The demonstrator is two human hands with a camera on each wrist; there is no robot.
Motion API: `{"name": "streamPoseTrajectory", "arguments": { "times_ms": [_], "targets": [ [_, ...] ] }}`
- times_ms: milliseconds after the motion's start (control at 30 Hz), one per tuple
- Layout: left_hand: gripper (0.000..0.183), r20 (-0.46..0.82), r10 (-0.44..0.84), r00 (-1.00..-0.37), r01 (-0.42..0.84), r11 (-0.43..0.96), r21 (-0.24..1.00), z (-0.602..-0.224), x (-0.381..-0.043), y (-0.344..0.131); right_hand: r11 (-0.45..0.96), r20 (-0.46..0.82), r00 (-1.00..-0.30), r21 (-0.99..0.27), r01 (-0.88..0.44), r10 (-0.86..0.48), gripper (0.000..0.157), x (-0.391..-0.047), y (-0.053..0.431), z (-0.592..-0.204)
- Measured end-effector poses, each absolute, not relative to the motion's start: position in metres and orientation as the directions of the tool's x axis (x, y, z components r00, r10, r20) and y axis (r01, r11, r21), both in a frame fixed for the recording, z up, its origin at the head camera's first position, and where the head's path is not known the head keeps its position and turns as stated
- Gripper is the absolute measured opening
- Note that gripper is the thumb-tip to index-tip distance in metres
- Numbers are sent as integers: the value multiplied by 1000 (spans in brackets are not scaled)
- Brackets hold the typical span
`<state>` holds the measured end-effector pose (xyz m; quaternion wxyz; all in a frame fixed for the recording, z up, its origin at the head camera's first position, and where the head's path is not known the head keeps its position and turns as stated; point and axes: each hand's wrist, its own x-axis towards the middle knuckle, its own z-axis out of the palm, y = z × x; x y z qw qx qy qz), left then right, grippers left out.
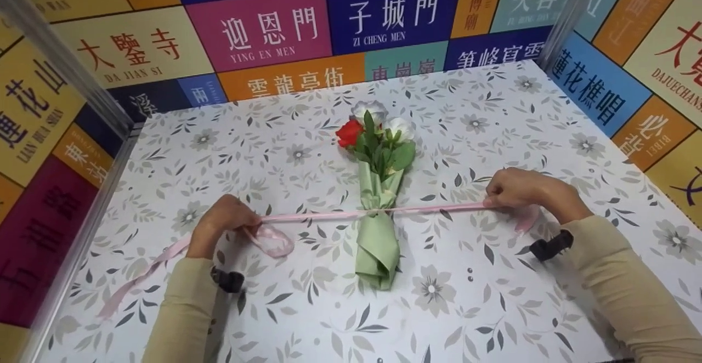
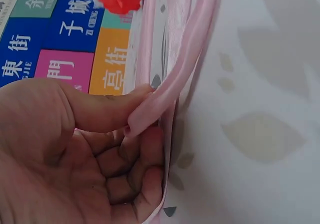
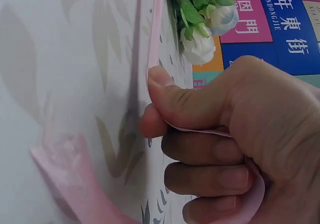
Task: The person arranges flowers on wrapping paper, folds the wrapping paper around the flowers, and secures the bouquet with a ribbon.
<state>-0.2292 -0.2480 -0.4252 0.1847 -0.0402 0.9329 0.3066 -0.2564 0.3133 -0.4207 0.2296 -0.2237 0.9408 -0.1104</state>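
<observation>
A small bouquet lies on the table, with one red flower [image 1: 349, 133], white flowers [image 1: 400, 128] and green leaves above a pale green paper wrap [image 1: 377, 248]. Across the wrap's narrow waist runs a pink ribbon [image 1: 312, 216], stretched straight to both sides. My left hand [image 1: 227, 216] pinches it between thumb and fingers; a loop and a long tail hang from there, the tail trailing to the lower left. On the other side my right hand [image 1: 515, 190] grips the ribbon, thumb pressed on curled fingers [image 3: 207, 149], and a short end [image 3: 75, 179] dangles below.
A white tabletop with a leaf-and-flower print [image 1: 433, 289] lies under everything. Colourful panels with Chinese lettering [image 1: 263, 28] stand at the back and both sides, joined by metal posts [image 1: 570, 12]. Black straps [image 1: 227, 279] sit at both wrists.
</observation>
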Motion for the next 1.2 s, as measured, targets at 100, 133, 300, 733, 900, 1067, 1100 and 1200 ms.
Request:
{"name": "streamPoseTrajectory", "arguments": {
  "times_ms": [100,133,300,733,900,1067,1100,1200],
  "targets": [
    [20,-361,38,-932,-181,813,553,-423,-230,-248,885,-355,-817,-280,-371,-454,32,-256,310,-420],
    [19,-358,39,-933,-178,815,551,-421,-229,-246,892,-339,-830,-262,-370,-443,33,-255,308,-420],
    [17,-324,67,-944,-90,890,447,-407,-226,-227,935,-247,-905,-171,-311,-346,27,-247,295,-416],
    [39,-177,101,-979,35,938,345,-400,-215,-154,866,-34,-885,-224,-447,-465,27,-235,253,-414],
    [32,-138,216,-967,131,879,458,-413,-214,-138,835,-41,-854,-241,-495,-519,26,-233,247,-424],
    [31,-132,273,-953,176,853,491,-424,-216,-125,807,-9,-833,-256,-532,-553,22,-232,241,-432],
    [31,-140,273,-952,171,850,498,-426,-217,-124,803,1,-832,-260,-536,-555,18,-233,240,-433],
    [31,-166,262,-951,143,846,513,-430,-219,-121,799,15,-830,-264,-541,-557,10,-233,239,-434]
  ]
}}
